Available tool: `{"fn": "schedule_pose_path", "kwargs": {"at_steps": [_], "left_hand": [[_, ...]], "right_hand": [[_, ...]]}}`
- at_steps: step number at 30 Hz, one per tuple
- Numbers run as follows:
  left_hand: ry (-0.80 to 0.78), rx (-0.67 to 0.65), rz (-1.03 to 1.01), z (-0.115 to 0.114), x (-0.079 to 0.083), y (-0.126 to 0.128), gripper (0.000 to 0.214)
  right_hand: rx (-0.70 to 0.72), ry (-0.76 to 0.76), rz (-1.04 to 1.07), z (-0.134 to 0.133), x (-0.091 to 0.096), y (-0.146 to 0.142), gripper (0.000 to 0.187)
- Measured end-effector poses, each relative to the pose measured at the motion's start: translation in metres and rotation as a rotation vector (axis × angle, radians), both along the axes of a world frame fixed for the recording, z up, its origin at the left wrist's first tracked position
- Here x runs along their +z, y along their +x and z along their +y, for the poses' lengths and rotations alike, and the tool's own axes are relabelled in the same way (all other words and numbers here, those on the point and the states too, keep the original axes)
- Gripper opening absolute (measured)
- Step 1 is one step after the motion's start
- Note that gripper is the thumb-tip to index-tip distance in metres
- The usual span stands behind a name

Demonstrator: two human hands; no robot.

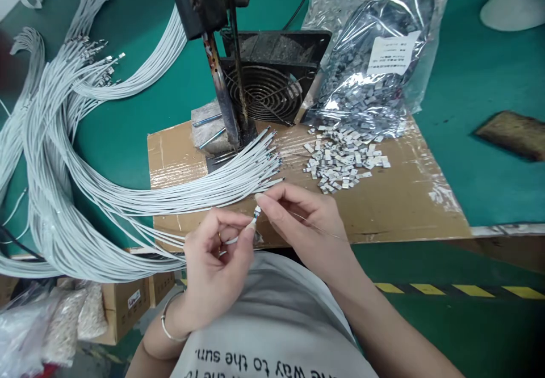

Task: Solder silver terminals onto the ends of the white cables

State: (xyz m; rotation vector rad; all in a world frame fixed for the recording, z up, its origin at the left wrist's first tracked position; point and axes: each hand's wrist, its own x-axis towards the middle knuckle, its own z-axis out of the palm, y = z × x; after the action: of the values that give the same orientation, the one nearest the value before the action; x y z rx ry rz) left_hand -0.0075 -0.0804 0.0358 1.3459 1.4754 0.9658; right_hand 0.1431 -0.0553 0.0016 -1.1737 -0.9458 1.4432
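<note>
Close to my body, near the front edge of the cardboard sheet, my two hands meet. My left hand (219,261) is closed, pinching the end of a white cable (232,241) between thumb and fingertips. At that end sits a small metal-and-white connector (257,211), pinched at its upper side by the fingertips of my right hand (309,225). A thin wire (319,229) also runs through the right hand's fingers. Just beyond lies a bundle of white cables (204,188) with their ends fanned out. Right of it is a loose pile of small connectors (347,158).
A clamped soldering iron (219,80) points down at the cardboard (395,208). Behind it stands a black fan (266,88). A clear bag of connectors (370,77) lies at the back right, and a brown pad (513,134) farther right. More cable bundles (46,134) cover the left side.
</note>
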Motion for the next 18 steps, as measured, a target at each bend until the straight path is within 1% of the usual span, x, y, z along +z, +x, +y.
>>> {"fn": "schedule_pose_path", "kwargs": {"at_steps": [4,8,18], "left_hand": [[0.012,0.007,0.024,-0.0012,0.0003,0.0,0.008],[0.008,0.008,0.025,-0.0025,0.0001,-0.0006,0.007],[0.0,0.027,0.005,-0.0052,-0.0011,-0.0009,0.006]], "right_hand": [[-0.014,-0.01,0.013,-0.0027,0.0006,-0.0007,0.037],[-0.036,0.016,-0.002,-0.0044,0.0024,-0.0008,0.035],[-0.116,0.156,-0.153,-0.0105,0.0006,-0.0032,0.029]]}}
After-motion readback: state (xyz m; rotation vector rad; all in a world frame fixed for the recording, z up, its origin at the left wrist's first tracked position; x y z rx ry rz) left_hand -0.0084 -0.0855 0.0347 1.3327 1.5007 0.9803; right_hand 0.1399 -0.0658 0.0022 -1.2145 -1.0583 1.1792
